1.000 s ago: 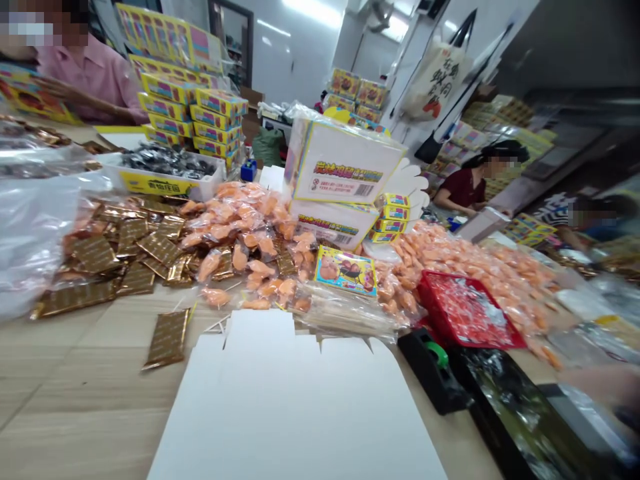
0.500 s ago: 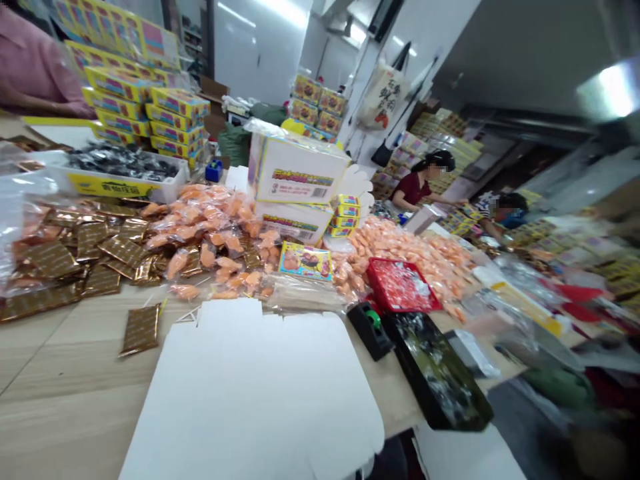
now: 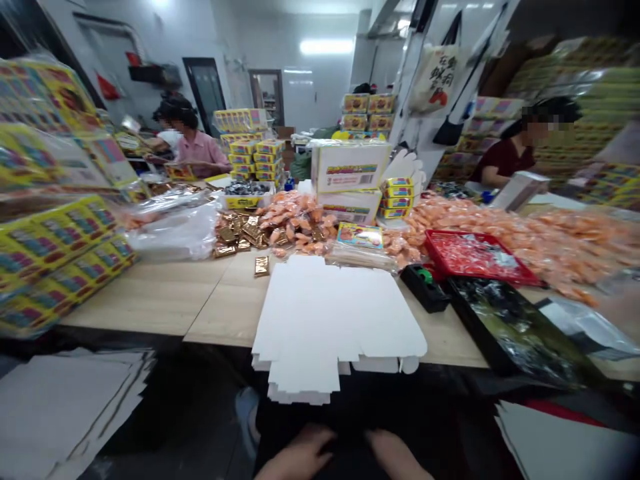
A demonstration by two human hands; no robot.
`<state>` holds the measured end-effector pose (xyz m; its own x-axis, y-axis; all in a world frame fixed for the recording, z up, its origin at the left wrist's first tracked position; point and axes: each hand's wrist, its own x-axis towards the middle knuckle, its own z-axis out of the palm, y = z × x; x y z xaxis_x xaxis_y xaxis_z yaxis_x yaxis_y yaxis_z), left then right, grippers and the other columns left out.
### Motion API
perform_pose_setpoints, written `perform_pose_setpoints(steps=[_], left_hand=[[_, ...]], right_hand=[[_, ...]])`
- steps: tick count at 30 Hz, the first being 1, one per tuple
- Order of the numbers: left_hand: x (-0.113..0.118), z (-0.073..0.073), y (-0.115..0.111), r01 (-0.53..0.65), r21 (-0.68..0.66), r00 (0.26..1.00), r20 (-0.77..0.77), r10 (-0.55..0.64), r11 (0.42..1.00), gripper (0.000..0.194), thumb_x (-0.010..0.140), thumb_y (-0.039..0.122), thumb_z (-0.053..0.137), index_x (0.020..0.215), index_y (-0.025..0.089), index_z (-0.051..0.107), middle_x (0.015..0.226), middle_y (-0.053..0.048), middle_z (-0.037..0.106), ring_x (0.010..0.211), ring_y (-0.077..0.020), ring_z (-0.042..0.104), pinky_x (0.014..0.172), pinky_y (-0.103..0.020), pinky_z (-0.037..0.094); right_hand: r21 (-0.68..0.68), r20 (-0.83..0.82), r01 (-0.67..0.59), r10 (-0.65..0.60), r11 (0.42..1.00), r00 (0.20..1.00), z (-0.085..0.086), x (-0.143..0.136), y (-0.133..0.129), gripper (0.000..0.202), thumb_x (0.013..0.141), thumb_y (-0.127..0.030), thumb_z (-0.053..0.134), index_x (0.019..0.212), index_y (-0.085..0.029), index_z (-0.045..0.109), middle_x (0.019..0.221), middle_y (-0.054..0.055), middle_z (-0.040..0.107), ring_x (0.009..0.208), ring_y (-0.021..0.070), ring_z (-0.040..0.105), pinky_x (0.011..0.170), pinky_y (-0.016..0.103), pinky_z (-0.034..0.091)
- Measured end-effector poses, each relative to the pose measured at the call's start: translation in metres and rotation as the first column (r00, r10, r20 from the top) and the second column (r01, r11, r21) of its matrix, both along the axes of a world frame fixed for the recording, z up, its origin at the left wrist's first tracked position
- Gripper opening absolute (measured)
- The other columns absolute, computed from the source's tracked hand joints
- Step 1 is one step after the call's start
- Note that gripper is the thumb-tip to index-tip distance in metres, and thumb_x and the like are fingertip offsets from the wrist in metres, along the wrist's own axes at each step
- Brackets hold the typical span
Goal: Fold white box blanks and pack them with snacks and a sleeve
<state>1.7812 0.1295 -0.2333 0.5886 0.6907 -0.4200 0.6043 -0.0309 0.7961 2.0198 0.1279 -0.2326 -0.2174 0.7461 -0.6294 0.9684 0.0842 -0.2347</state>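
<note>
Low in the picture, my left hand [image 3: 300,455] is over my dark lap, blurred, its thumb and fingers apart and nothing between them. My right hand [image 3: 395,456] lies a little to the right, also blurred; its fingertips are too smeared to read. Neither touches the stack of flat white box blanks [image 3: 320,320], which overhangs the table's front edge just beyond them. Behind the blanks are a clear-wrapped bundle of sticks [image 3: 361,256] and a small yellow and blue box [image 3: 360,235]. A black tape dispenser [image 3: 425,288] stands to the right.
Gold packets [image 3: 245,230] and orange wrapped pieces [image 3: 295,217] are heaped behind. A red tray [image 3: 480,257] and black tray [image 3: 520,327] sit right. Boxed goods [image 3: 55,260] stand left, more blanks [image 3: 75,407] lower left. Two people [image 3: 200,150] [image 3: 505,157] sit across.
The view has swung left and levelled, showing more boxes at the left and the floor. Both my hands have come into sight at the bottom.
</note>
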Motion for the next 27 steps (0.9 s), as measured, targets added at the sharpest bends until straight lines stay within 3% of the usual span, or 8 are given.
perform_pose_setpoints(steps=[6, 8, 10, 12, 15, 20, 23, 27], left_hand=[[-0.058, 0.114, -0.014, 0.038, -0.065, 0.980, 0.195, -0.025, 0.997, 0.034, 0.090, 0.036, 0.055, 0.119, 0.029, 0.070, 0.119, -0.002, 0.072, 0.110, -0.0227, 0.066, 0.098, -0.035, 0.049], [-0.069, 0.142, 0.002, -0.078, -0.002, 0.939, 0.334, 0.074, 0.997, 0.029, 0.092, 0.038, 0.053, 0.111, 0.026, 0.071, 0.109, -0.002, 0.074, 0.102, -0.0205, 0.067, 0.093, -0.032, 0.051], [-0.076, 0.155, 0.027, -0.350, 0.133, 0.875, 0.401, 0.272, 0.927, 0.029, 0.094, 0.040, 0.050, 0.108, 0.024, 0.070, 0.107, -0.004, 0.072, 0.102, -0.0205, 0.066, 0.093, -0.033, 0.051], [-0.082, 0.153, 0.060, -0.555, 0.317, 0.814, 0.398, 0.424, 0.769, 0.032, 0.094, 0.043, 0.047, 0.111, 0.023, 0.066, 0.116, -0.007, 0.070, 0.111, -0.0228, 0.063, 0.098, -0.038, 0.049], [-0.086, 0.131, 0.111, -0.586, 0.513, 0.810, 0.354, 0.467, 0.627, 0.036, 0.093, 0.041, 0.045, 0.119, 0.021, 0.062, 0.127, -0.010, 0.065, 0.121, -0.0259, 0.058, 0.104, -0.046, 0.047], [-0.071, 0.085, 0.154, -0.403, 0.712, 0.895, 0.175, 0.411, 0.575, 0.032, 0.090, 0.029, 0.050, 0.118, 0.024, 0.065, 0.125, -0.010, 0.066, 0.118, -0.0280, 0.060, 0.102, -0.050, 0.050], [-0.062, 0.075, 0.152, -0.278, 0.804, 0.906, 0.037, 0.421, 0.526, 0.032, 0.089, 0.024, 0.053, 0.118, 0.029, 0.066, 0.128, -0.008, 0.064, 0.119, -0.0291, 0.059, 0.099, -0.050, 0.052], [-0.058, 0.090, 0.142, -0.224, 0.796, 0.903, -0.047, 0.426, 0.562, 0.033, 0.091, 0.022, 0.051, 0.120, 0.029, 0.063, 0.134, -0.008, 0.061, 0.123, -0.0273, 0.056, 0.102, -0.047, 0.051]], right_hand=[[0.057, -0.355, -0.001, 0.022, 0.998, 0.935, 0.097, 0.013, 0.012, 0.031, 0.083, -0.028, 0.054, 0.108, -0.021, 0.070, 0.108, 0.009, 0.069, 0.099, 0.0237, 0.065, 0.087, 0.032, 0.049], [-0.010, -0.506, -0.003, -0.002, 1.000, 0.862, 0.133, 0.019, 0.023, 0.029, 0.083, -0.031, 0.054, 0.105, -0.022, 0.070, 0.100, 0.006, 0.071, 0.091, 0.0204, 0.065, 0.081, 0.030, 0.049], [-0.048, -0.630, 0.032, -0.056, 0.998, 0.775, 0.164, 0.024, 0.044, 0.029, 0.086, -0.038, 0.053, 0.100, -0.020, 0.070, 0.093, 0.005, 0.072, 0.088, 0.0197, 0.065, 0.082, 0.030, 0.050], [0.001, -0.702, 0.140, -0.099, 0.990, 0.706, 0.187, 0.030, 0.080, 0.034, 0.088, -0.047, 0.051, 0.094, -0.018, 0.068, 0.087, 0.006, 0.071, 0.085, 0.0195, 0.065, 0.082, 0.031, 0.050], [0.229, -0.721, 0.415, -0.133, 0.880, 0.680, 0.203, 0.041, 0.163, 0.039, 0.088, -0.051, 0.050, 0.095, -0.017, 0.066, 0.090, 0.007, 0.070, 0.086, 0.0196, 0.064, 0.079, 0.030, 0.049], [0.492, -0.600, 0.655, -0.322, 0.573, 0.732, 0.196, 0.069, 0.327, 0.027, 0.085, -0.036, 0.052, 0.092, -0.014, 0.065, 0.090, 0.009, 0.069, 0.085, 0.0203, 0.062, 0.073, 0.028, 0.045], [0.519, -0.546, 0.691, -0.427, 0.503, 0.721, 0.185, 0.088, 0.398, 0.023, 0.086, -0.031, 0.052, 0.084, -0.012, 0.065, 0.079, 0.012, 0.067, 0.076, 0.0203, 0.060, 0.068, 0.030, 0.041], [0.552, -0.506, 0.669, -0.438, 0.498, 0.743, 0.168, 0.104, 0.452, 0.030, 0.087, -0.036, 0.057, 0.068, -0.012, 0.063, 0.063, 0.014, 0.061, 0.063, 0.0209, 0.057, 0.061, 0.033, 0.038]])
